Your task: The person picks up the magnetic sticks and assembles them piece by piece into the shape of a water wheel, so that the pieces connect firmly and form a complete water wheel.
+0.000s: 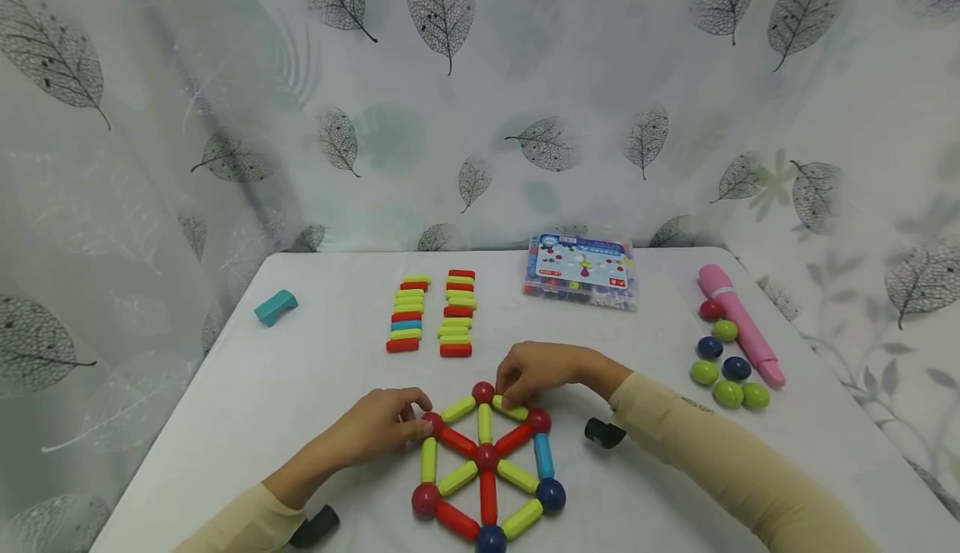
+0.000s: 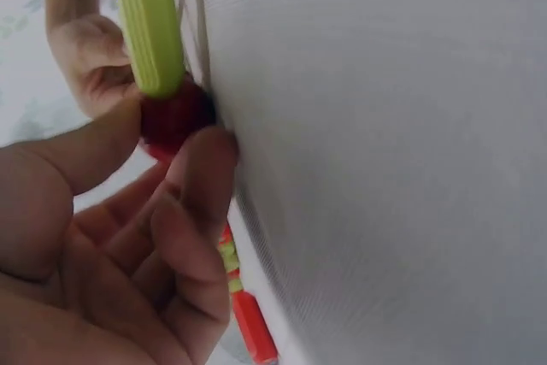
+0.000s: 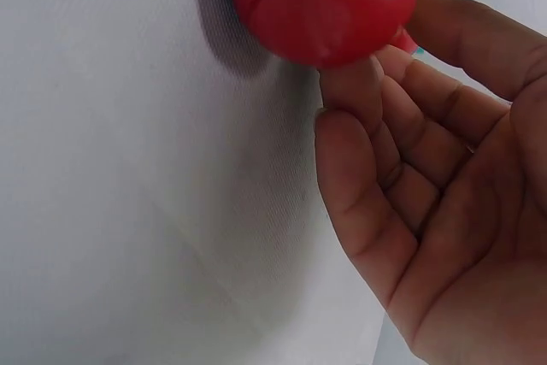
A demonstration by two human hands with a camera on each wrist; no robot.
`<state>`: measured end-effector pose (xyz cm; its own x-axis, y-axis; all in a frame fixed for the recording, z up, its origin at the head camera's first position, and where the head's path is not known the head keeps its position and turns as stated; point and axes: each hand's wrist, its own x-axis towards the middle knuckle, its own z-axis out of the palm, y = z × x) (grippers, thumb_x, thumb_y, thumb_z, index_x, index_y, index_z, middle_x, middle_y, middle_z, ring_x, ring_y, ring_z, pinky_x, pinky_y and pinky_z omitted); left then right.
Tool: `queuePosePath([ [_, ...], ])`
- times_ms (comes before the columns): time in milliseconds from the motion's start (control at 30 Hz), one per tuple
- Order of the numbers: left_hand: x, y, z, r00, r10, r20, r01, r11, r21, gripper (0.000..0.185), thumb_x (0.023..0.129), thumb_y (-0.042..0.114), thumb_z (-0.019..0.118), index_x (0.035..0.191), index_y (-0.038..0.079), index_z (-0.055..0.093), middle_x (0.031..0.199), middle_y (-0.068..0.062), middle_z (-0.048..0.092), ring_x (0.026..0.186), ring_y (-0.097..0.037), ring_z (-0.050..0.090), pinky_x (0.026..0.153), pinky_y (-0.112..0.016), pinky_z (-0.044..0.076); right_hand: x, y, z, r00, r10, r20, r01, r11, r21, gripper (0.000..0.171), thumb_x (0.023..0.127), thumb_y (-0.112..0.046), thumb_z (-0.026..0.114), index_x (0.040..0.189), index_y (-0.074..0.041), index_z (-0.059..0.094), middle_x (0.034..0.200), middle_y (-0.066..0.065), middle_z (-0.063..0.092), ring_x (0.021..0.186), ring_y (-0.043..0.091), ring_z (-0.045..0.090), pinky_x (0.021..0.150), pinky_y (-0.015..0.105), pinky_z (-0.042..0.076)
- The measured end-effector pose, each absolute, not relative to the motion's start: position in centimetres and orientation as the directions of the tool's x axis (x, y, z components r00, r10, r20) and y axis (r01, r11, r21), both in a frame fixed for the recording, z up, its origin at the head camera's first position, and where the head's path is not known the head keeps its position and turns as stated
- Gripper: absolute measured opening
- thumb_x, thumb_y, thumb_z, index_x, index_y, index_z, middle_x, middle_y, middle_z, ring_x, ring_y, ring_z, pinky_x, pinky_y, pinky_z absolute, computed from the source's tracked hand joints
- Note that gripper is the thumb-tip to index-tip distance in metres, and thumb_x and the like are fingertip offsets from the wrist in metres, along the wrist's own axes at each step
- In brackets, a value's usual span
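A person is sitting at a white table [image 1: 300, 386] backed by a leaf-printed curtain [image 1: 225, 78], working on a flat wheel-shaped figure [image 1: 486, 461] of coloured sticks and balls that is lying near the front edge, between both forearms. The left hand [image 1: 378, 428] is resting on the table at the figure's upper left corner, its thumb and forefinger pinching the dark red ball [image 2: 173, 117] there; the left wrist view is showing that ball pressed between the fingertips with a lime-green stick [image 2: 149, 23] running away from it. The right hand [image 1: 536, 372] is reaching over the top of the figure, fingers curled down onto the green stick [image 1: 510, 410] joining the top red ball [image 1: 483, 391] to the upper right red ball [image 1: 538, 420]. In the right wrist view the fingers are bending loosely beside a glossy red ball [image 3: 320, 6], touching it with their tips. Behind the figure, two neat rows of spare sticks [image 1: 431, 313] in red, green and blue are lying side by side. A clear plastic box [image 1: 581, 271] with a printed label is sitting further back to the right. On the right, a pink pen-shaped tool [image 1: 738, 324] is lying beside a cluster of loose balls [image 1: 723, 366] in green, blue and red. A teal block [image 1: 275, 306] is sitting alone at the far left.
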<state>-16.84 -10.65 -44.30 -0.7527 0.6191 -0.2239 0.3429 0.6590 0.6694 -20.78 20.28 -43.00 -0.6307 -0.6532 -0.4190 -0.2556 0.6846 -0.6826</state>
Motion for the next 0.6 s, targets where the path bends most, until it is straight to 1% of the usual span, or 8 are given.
queuePosePath([
  [100,-16.87,-10.31,-44.34,-0.785,0.587,-0.196,0.338,0.672,0.659,0.03,0.093,0.03,0.076,0.117,0.014,0.069,0.08,0.007,0.065,0.067,-0.012,0.06,0.062,-0.028,0.052,-20.82,20.53,-42.94,-0.635,-0.644,-0.427,-0.235,0.687,-0.687,0.004,0.093,-0.023,0.074,0.096,-0.022,0.075,0.079,-0.003,0.067,0.068,0.012,0.059,0.069,0.028,0.054],
  [200,-16.85,-10.07,-44.32,-0.805,0.565,-0.179,0.334,0.682,0.65,0.032,0.092,0.029,0.076,0.119,0.013,0.069,0.081,0.007,0.066,0.066,-0.012,0.059,0.063,-0.028,0.052,-20.86,20.67,-42.95,-0.636,-0.639,-0.432,-0.221,0.687,-0.692,0.004,0.092,-0.024,0.075,0.095,-0.021,0.075,0.078,-0.003,0.066,0.068,0.013,0.059,0.068,0.028,0.054],
  [600,-16.76,-9.87,-44.23,-0.819,0.545,-0.183,0.316,0.693,0.648,0.032,0.091,0.029,0.077,0.119,0.014,0.069,0.083,0.006,0.067,0.066,-0.012,0.059,0.063,-0.028,0.052,-21.02,20.75,-42.89,-0.622,-0.647,-0.441,-0.201,0.676,-0.709,0.005,0.092,-0.023,0.075,0.095,-0.019,0.075,0.076,-0.002,0.065,0.066,0.013,0.057,0.064,0.028,0.053],
])
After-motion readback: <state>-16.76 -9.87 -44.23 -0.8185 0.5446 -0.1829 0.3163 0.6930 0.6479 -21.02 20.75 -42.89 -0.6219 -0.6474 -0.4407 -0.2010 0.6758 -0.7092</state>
